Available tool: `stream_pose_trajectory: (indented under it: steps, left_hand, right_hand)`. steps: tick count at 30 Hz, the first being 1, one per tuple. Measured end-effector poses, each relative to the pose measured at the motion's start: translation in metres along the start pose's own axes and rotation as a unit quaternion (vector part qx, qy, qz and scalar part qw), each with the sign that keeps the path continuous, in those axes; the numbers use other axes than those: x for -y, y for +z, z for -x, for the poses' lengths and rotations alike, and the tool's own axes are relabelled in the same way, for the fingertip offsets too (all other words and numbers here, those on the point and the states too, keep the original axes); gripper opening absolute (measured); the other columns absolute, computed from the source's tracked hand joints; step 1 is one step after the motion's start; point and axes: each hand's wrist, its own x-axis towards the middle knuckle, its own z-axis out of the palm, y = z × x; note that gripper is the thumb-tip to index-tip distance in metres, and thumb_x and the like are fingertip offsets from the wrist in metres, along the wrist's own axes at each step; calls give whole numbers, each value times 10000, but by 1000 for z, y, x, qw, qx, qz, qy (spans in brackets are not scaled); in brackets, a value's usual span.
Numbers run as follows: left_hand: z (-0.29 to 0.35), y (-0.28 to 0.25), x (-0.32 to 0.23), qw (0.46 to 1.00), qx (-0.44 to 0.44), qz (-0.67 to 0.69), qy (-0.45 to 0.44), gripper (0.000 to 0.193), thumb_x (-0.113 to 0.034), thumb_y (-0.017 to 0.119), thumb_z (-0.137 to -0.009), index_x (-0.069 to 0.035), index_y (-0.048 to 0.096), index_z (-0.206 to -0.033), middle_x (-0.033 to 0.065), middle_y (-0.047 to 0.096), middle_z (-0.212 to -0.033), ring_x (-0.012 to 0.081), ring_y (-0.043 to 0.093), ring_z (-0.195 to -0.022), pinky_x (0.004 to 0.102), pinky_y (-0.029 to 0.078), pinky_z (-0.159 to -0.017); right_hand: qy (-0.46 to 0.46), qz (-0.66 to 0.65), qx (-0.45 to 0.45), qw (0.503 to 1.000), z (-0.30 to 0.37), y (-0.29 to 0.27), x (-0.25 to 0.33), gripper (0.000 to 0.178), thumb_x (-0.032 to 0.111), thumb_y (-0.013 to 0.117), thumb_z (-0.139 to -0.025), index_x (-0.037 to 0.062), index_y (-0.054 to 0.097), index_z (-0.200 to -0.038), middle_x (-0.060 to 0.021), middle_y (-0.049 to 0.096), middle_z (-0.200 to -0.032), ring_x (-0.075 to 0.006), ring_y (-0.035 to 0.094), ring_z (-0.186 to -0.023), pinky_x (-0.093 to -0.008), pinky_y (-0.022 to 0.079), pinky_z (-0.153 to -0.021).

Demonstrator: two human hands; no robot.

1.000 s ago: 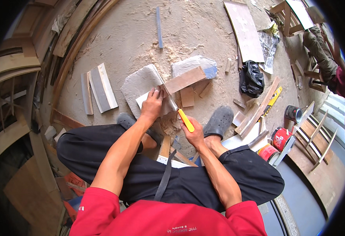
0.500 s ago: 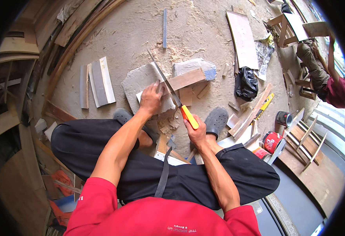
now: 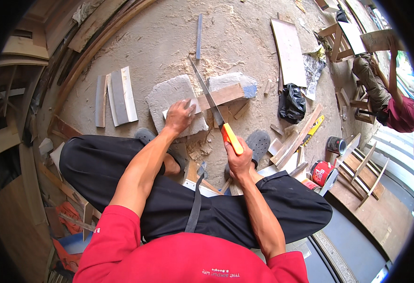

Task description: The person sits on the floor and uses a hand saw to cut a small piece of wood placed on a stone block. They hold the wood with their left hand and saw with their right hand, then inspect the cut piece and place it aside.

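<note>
A flat wooden board (image 3: 225, 94) lies across two rough concrete blocks. On the left block (image 3: 171, 92), my left hand (image 3: 180, 116) presses down with its fingers closed over the board's pale near end. My right hand (image 3: 239, 158) grips the orange-and-yellow handle of a handsaw (image 3: 207, 94). Its long blade crosses the board just right of my left fingers, with the tip pointing away from me. The board's far end rests on the right block (image 3: 225, 81), which has a blue patch. The depth of any cut is too small to tell.
Several cut boards (image 3: 121, 96) lie on the left. A metal bar (image 3: 199, 35) lies ahead among sawdust. On the right are a wide panel (image 3: 289, 52), a black plastic bag (image 3: 292, 104), a yellow-handled saw (image 3: 314, 128), paint cans (image 3: 322, 172) and a seated person (image 3: 381, 85).
The saw and my right hand have shifted slightly right and toward me, and the blade tip has swung right. My left hand stays on the board with little movement.
</note>
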Motion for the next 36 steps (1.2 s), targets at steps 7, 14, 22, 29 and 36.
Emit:
stream_pose_trajectory:
  steps: [7, 14, 22, 29, 36]
  left_hand:
    - [10, 0, 3, 999, -28, 5, 16, 387, -203, 782, -752, -143, 674, -1119, 92, 615, -1256, 285, 590, -1146, 426, 492, -937]
    - [10, -2, 1, 999, -23, 21, -6, 518, -218, 805, -710, -69, 590, -1157, 107, 596, -1228, 295, 566, -1144, 432, 468, -947]
    - [-5, 6, -7, 995, -63, 46, -67, 428, -276, 715, -790, -58, 638, -1150, 116, 614, -1176, 315, 568, -1122, 432, 447, -958]
    - [-50, 17, 3, 907, -1, 198, -372, 270, -267, 643, -755, -99, 744, -941, 207, 708, -935, 395, 664, -933, 465, 515, -843]
    - [-55, 18, 19, 891, 52, 215, -397, 307, -226, 610, -706, -101, 755, -946, 186, 721, -918, 380, 680, -902, 428, 526, -829]
  right_hand:
    - [6, 19, 2, 1000, 7, -2, 2, 214, 96, 699, -841, -5, 668, -1028, -147, 695, -814, -222, 688, -738, -311, 518, -702]
    - [-45, 33, 17, 998, 12, 9, -6, 221, 81, 694, -828, 20, 658, -1038, -179, 686, -786, -318, 702, -719, -357, 540, -652]
    - [-62, 61, 29, 996, 19, 21, -15, 251, 63, 679, -827, 28, 632, -1071, -191, 685, -856, -359, 691, -752, -385, 545, -662]
    - [-39, 55, 53, 996, 30, 30, -43, 296, 39, 667, -814, 25, 609, -1104, -204, 678, -962, -383, 676, -866, -407, 547, -738]
    - [-65, 53, 59, 995, 36, 34, -54, 333, 27, 670, -795, 9, 607, -1121, -202, 673, -1056, -383, 662, -962, -403, 544, -830]
